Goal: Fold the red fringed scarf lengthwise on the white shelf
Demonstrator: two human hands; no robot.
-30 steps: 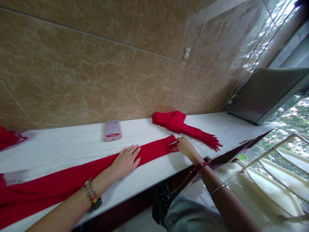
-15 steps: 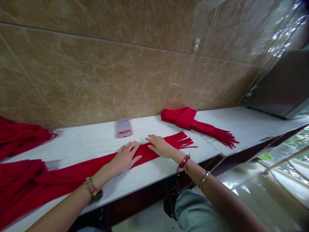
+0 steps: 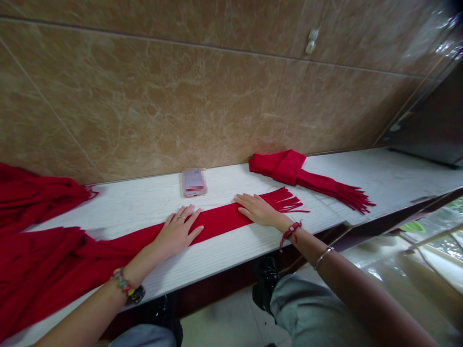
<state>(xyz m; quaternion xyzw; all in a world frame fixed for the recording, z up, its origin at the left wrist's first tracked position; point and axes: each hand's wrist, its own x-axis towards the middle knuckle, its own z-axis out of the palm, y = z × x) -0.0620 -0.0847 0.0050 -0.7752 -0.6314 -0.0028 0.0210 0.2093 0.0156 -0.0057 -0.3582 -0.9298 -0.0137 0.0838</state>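
Observation:
A long red scarf (image 3: pixel 220 222) lies stretched along the white bench top, its fringed end to the right and its bunched part at the left. Flat on the scarf, fingers spread, rests my left hand (image 3: pixel 177 230). My right hand (image 3: pixel 256 209) also lies palm down across it, just left of the fringe, with fingers stretched out. Between the two hands the cloth looks smooth. Behind and to the right, a second red scarf (image 3: pixel 289 167) is folded into a knot-like shape, its fringe fanned toward the right.
A phone (image 3: pixel 194 183) lies near the tiled wall (image 3: pixel 173 106). More red cloth (image 3: pixel 39 200) is heaped at the far left. The white bench (image 3: pixel 220 253) is narrow, and its front edge runs close to my knees. A dark box-like object (image 3: pixel 430 115) stands at the right end.
My left hand has slid left along the scarf, so the gap between my hands is wider. The right hand stays near the fringe. The whole view has shifted slightly.

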